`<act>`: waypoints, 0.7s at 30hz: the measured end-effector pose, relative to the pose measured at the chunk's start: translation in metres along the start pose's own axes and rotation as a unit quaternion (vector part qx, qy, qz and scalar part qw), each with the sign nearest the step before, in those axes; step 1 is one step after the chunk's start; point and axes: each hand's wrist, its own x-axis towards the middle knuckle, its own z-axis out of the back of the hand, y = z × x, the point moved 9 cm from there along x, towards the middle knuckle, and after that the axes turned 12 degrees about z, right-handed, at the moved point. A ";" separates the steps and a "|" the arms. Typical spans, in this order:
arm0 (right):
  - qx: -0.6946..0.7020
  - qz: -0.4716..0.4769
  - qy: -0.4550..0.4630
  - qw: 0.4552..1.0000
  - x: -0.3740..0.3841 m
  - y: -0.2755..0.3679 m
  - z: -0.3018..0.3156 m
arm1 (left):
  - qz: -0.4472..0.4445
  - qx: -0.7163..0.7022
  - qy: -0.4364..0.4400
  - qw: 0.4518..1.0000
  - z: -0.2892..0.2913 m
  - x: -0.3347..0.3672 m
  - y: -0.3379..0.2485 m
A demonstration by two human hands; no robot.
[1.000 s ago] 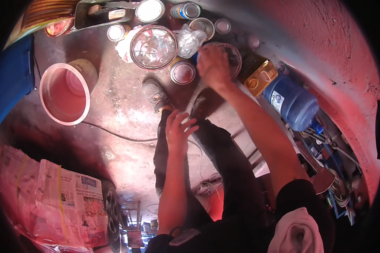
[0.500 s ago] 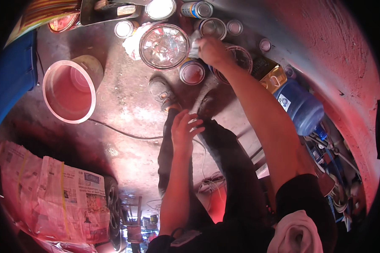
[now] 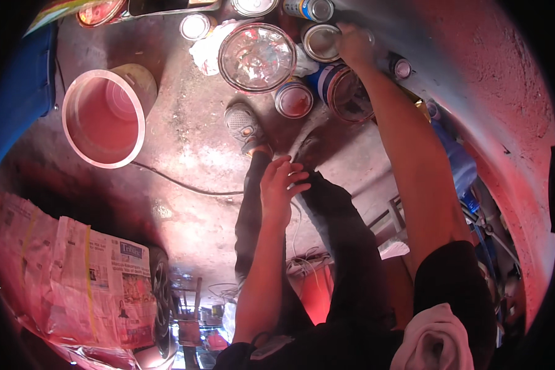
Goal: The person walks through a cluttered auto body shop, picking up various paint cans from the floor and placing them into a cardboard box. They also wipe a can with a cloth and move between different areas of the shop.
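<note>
My right hand point(image 3: 354, 48) reaches to the far row of cans, its fingers between an open-topped can point(image 3: 321, 43) and a smaller can point(image 3: 369, 37) that it partly covers. Whether it grips the smaller can is hidden. A pale crumpled rag point(image 3: 305, 64) lies beside a large round clear-topped container point(image 3: 257, 58). Nearer me stand a can with a reddish top point(image 3: 293, 100) and a wide blue can point(image 3: 351, 92), partly behind my right forearm. Over my knees my left hand point(image 3: 282, 185) hangs empty, fingers loosely bent and apart.
A pale bucket point(image 3: 105, 117) lies tipped at the left. Newspaper point(image 3: 105, 283) covers something beside a wheel at lower left. A dark cable point(image 3: 185, 190) crosses the floor. A reddish wall point(image 3: 505, 92) rises on the right, with a blue water jug point(image 3: 459, 163) beside it.
My right hand has let go of the pale rag and moved right to the smaller can. My left hand stays over my knees. The view has shifted a little.
</note>
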 end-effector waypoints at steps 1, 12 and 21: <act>0.007 0.015 0.004 1.000 0.003 0.003 -0.002 | 0.003 0.005 0.000 1.000 0.001 0.001 0.001; -0.001 0.017 -0.051 0.999 0.033 -0.033 -0.037 | 0.016 0.039 0.010 0.999 -0.006 0.005 -0.003; 0.231 -0.257 -0.057 0.937 0.035 0.043 0.043 | 0.001 0.047 -0.006 0.999 0.000 0.000 -0.009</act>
